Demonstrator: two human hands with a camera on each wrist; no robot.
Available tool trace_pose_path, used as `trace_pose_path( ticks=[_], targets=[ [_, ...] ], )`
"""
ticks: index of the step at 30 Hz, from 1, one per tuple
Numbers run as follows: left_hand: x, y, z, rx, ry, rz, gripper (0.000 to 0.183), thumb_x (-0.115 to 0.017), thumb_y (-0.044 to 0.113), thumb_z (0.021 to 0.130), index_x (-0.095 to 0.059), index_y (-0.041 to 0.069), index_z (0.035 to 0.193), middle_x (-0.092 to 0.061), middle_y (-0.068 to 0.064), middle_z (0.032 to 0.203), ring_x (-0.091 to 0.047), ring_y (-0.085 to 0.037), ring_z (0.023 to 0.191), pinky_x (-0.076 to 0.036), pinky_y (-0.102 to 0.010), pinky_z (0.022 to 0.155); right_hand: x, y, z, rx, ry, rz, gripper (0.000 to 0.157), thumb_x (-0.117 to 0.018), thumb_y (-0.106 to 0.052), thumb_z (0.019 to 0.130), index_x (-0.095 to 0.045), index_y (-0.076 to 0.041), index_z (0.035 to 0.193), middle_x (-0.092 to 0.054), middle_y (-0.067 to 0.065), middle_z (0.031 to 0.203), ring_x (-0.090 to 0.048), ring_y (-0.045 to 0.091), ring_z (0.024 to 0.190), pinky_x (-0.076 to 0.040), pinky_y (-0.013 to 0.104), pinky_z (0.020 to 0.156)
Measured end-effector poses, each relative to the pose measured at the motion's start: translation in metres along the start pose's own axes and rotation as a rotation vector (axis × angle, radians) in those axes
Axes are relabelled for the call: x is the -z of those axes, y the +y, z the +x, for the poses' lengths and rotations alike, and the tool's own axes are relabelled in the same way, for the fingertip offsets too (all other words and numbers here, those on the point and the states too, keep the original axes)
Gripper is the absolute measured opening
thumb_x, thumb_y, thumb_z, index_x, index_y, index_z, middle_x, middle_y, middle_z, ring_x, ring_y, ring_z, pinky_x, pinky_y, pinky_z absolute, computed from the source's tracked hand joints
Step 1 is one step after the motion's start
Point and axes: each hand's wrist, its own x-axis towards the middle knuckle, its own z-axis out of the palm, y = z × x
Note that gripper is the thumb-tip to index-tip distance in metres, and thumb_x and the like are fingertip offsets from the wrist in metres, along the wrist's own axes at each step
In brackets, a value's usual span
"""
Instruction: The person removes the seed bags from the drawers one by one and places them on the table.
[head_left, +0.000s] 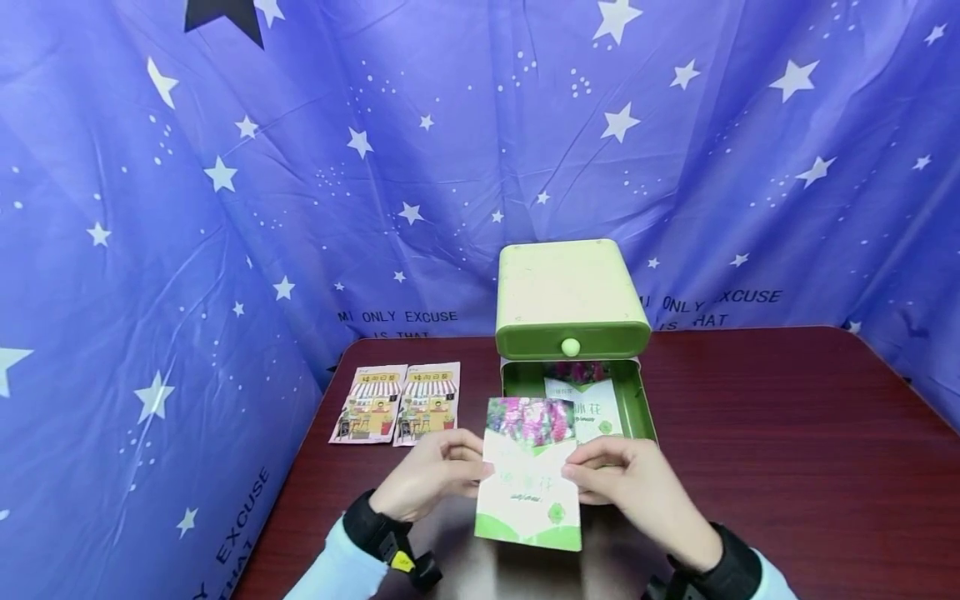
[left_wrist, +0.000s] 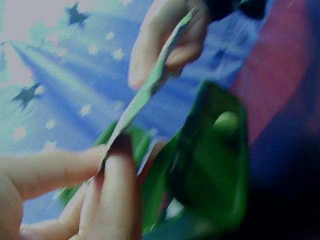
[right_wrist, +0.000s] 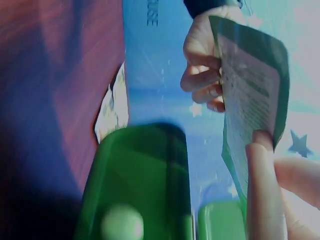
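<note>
A white and green flower seed packet (head_left: 528, 500), with pink blossoms printed at its top, is held up in front of the box. My left hand (head_left: 433, 475) pinches its left edge between thumb and fingers, and my right hand (head_left: 637, 492) pinches the right edge. The left wrist view shows the packet (left_wrist: 150, 90) nearly edge-on; in the right wrist view its printed back (right_wrist: 250, 85) faces the camera. Behind it, a similar packet (head_left: 602, 406) lies in the pulled-out green lower drawer (head_left: 645, 414), partly covered by the held one.
The small green two-drawer box (head_left: 566, 283) stands at the back of the dark red table (head_left: 787, 433), its round-knobbed upper drawer (head_left: 525, 342) closed. Two pink packets (head_left: 367, 406) with striped awnings lie side by side at the left. A blue star-printed curtain (head_left: 450, 167) hangs behind.
</note>
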Motion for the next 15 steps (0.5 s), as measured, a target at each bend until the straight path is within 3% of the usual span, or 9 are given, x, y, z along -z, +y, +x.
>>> trace_pose_path(
  ticks=[4,15],
  targets=[
    [0.025,0.0,-0.02,-0.008,0.014,0.052,0.024,-0.068,0.004,0.082,-0.058,-0.006,0.102,-0.065,-0.008,0.085,-0.064,-0.018,0.077,-0.055,-0.039,0.07,-0.029,-0.001,0.006,0.028,-0.051,0.059,0.024,-0.072,-0.013,0.08,-0.066,0.008,0.092,-0.068,0.018,0.084,-0.068,0.022,0.072,-0.056,0.035,0.065],
    [0.086,-0.005,-0.085,0.025,0.192,0.194,0.026,-0.063,0.011,0.088,-0.057,-0.008,0.105,-0.064,-0.011,0.09,-0.065,-0.023,0.081,-0.055,-0.041,0.071,-0.114,0.01,0.022,0.142,-0.143,0.113,0.012,-0.07,-0.007,0.081,-0.068,0.002,0.089,-0.068,0.012,0.081,-0.067,0.016,0.067,-0.055,0.028,0.059]
  ],
)
